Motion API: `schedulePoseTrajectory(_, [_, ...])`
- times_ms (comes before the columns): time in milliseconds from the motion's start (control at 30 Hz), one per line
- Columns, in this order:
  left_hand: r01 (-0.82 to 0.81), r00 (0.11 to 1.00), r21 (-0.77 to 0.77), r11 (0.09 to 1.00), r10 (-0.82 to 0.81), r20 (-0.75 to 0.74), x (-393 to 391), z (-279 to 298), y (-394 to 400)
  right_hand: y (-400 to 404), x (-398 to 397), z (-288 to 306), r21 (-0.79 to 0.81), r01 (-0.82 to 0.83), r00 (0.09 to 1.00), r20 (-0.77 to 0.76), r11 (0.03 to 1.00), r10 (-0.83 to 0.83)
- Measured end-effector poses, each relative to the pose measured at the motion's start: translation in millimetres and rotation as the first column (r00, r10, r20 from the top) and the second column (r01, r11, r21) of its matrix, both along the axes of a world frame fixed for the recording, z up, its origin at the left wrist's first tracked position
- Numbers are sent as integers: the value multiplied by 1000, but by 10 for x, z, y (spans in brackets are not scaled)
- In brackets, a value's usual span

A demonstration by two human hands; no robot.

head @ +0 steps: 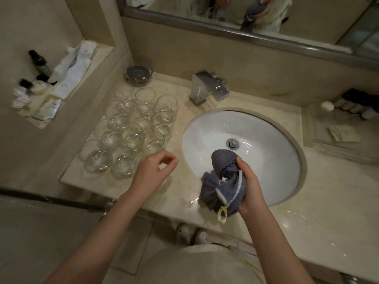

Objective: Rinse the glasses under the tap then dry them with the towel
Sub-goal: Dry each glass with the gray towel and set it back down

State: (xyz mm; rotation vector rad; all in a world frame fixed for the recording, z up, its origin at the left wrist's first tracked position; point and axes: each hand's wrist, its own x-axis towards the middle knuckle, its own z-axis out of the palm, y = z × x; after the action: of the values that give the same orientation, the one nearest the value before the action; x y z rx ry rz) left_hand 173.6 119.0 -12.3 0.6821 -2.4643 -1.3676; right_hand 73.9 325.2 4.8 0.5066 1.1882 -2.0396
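While my right hand [249,187] grips the bunched grey towel [222,189] over the sink [266,130], my left hand [153,171] hovers loosely curled, empty, beside the glasses [131,128].

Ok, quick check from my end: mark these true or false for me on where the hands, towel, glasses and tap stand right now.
1. The right hand grips the grey towel. True.
2. The left hand holds a glass. False: it holds nothing, hovering over the counter beside the glasses.
3. The glasses stand grouped left of the sink. True.
4. Water runs from the tap. False: no stream is visible.
5. The towel lies spread flat on the counter. False: it is bunched up in the hand, at the sink's near rim.
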Motion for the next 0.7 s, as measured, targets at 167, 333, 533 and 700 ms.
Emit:
schedulePoseTrajectory(167, [-15, 999, 293, 956, 2, 43, -399, 5, 428, 222, -225, 257, 256, 178, 904, -424, 950, -56])
schedulePoseTrajectory(333, [109, 989, 350, 930, -136, 54, -971, 124, 834, 499, -569, 506, 286, 290, 833, -545, 913, -94])
schedulePoseTrajectory(533, [194, 980, 355, 915, -194, -39, -1707, 515, 1318, 972, -1213, 902, 285, 385, 731, -675, 878, -101])
schedulePoseTrajectory(700, [277, 961, 383, 881, -249, -122, -2385, 861, 1819, 1439, -1813, 1262, 296, 454, 627, -776, 840, -66])
